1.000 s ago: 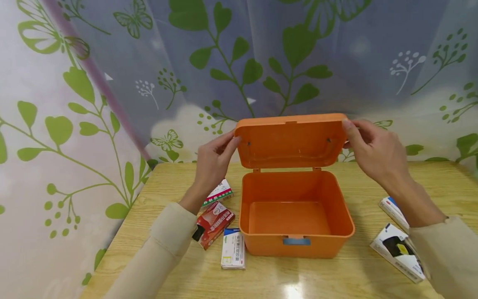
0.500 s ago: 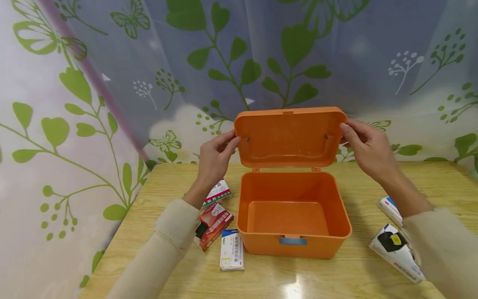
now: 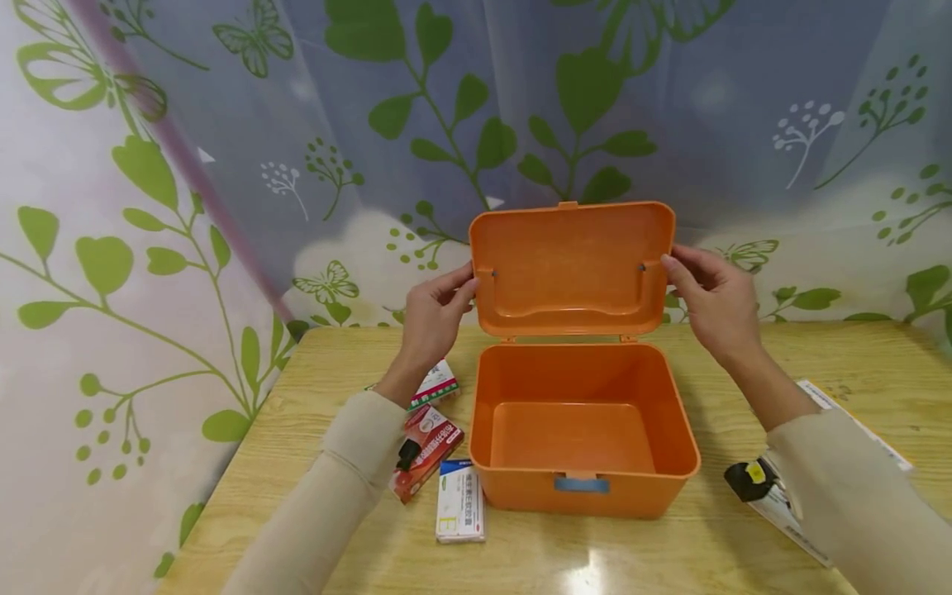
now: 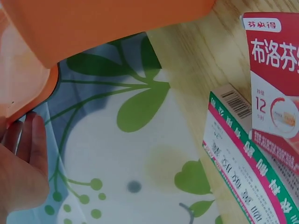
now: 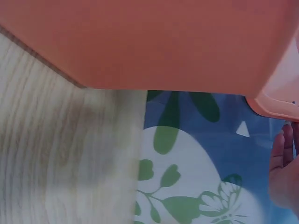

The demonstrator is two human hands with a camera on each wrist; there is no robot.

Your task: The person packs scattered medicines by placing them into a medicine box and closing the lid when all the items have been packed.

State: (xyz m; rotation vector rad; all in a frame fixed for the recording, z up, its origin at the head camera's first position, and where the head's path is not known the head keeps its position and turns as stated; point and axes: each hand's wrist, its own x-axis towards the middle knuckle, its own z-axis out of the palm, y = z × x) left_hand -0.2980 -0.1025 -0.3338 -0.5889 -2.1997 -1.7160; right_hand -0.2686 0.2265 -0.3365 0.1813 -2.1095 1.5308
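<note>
An orange plastic storage box (image 3: 583, 496) stands on the table with its hinged lid (image 3: 573, 264) raised upright at the back. My left hand (image 3: 431, 321) pinches the lid's left edge between thumb and fingers. On the opposite side, my right hand (image 3: 716, 302) grips the lid's right edge, thumb on the inner face. Inside, the box is bare, and a grey-blue latch (image 3: 582, 485) sits on its front wall. In the left wrist view, the fingers (image 4: 38, 140) lie behind the lid's rim. The right wrist view catches fingers (image 5: 277, 148) at the lid's edge.
Left of the box lie a white vitamin E box (image 3: 460, 502), a red medicine box (image 3: 431, 442) and a white-green medicine box (image 3: 437, 385). White boxes (image 3: 788, 529) lie at right, partly under the sleeve. A patterned curtain (image 3: 416, 165) hangs behind the table (image 3: 335, 364).
Both hands have tipped the lid further back, from leaning forward to nearly upright. The right hand has moved left and slightly down with it; the right forearm has swung inward, uncovering more of a white box.
</note>
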